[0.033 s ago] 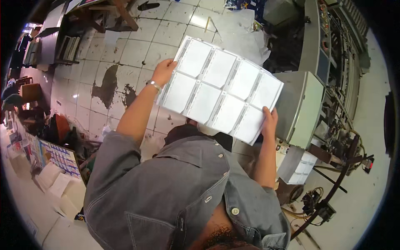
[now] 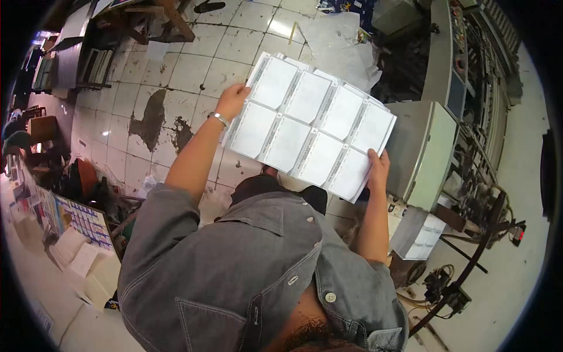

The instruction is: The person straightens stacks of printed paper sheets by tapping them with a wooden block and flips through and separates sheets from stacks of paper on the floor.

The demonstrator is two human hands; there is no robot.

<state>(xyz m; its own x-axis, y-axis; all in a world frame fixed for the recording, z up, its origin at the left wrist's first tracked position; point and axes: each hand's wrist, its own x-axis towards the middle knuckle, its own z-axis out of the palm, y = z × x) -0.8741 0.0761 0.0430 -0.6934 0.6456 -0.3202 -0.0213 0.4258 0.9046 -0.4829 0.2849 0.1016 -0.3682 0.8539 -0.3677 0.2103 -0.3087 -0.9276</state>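
Note:
Between my two hands is a stack of large printed paper sheets (image 2: pixel 314 126), held in front of me and tilted down to the right. Several pale rectangular panels with thin dark printed strips cover the top sheet. At the far edge the sheets lie slightly uneven, with lower ones peeking out. My left hand (image 2: pixel 232 101), with a band at its wrist, is closed on the stack's left edge. My right hand (image 2: pixel 379 169) grips the right edge near the lower corner, thumb over the top. The fingers beneath the paper are hidden.
Worn white floor tiles (image 2: pixel 199 64) lie beyond the sheets, with a plastic sheet (image 2: pixel 346 47) at the far side. A grey-green machine cabinet (image 2: pixel 422 152) stands at right, near another stack of printed sheets (image 2: pixel 423 237). A dark metal bar frame (image 2: pixel 489 234) is at lower right.
The stack has shifted slightly in my hands, and its far edges look more uneven, with lower sheets showing beyond the top one. Both hands keep their hold.

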